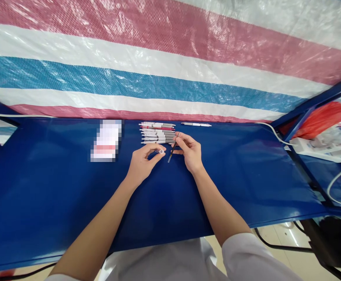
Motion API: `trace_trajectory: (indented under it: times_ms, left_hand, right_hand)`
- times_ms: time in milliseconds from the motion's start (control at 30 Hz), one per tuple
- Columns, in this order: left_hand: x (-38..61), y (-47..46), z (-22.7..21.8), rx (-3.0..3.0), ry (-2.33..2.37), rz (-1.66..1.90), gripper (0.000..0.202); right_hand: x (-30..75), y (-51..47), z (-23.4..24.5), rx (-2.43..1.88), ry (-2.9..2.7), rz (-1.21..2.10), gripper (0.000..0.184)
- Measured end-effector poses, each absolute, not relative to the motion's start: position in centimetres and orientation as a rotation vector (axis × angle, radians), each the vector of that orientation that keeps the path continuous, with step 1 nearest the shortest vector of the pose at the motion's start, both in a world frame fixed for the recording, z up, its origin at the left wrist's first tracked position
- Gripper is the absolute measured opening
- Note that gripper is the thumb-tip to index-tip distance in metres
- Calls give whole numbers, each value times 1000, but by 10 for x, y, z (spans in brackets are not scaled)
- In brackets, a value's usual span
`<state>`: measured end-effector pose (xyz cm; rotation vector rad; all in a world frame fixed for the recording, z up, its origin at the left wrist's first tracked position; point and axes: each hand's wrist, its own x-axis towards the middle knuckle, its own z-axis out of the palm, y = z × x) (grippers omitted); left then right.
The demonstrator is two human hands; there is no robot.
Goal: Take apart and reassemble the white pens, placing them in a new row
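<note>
Between the thumb and fingers of my left hand (143,163) is a white pen barrel (161,151), its round end facing me; the rest of it is hidden by the fingers. My right hand (190,152) pinches a thin dark pen refill (172,152), which slants down with its pale end lowest. The two hands are close together, with a small gap between barrel and refill. Just beyond them lies a row of several pens (158,133), mostly white and grey with one red, side by side. A single white pen (196,124) rests apart, farther right near the back edge.
A blurred-out white and red item (106,140) lies left of the pens on the blue table (234,175). Striped plastic sheeting (170,66) hangs behind. To the right are a white power strip (316,150), a cable and a red plastic bag (322,119).
</note>
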<state>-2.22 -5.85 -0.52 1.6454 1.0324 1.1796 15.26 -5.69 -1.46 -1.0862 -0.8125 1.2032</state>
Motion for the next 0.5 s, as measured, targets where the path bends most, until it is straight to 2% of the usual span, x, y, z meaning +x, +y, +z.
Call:
trace_trajectory:
  times_ms: [267,500]
  left_hand:
    - [-22,-60,-4,1656,1028,1157,10]
    - [-23,-58,0,1392,1023,1189,25]
  right_hand:
    - [151,-57,-18,-1072,-828,1194,37]
    - [150,-58,-18,-1048,-827,1222,34]
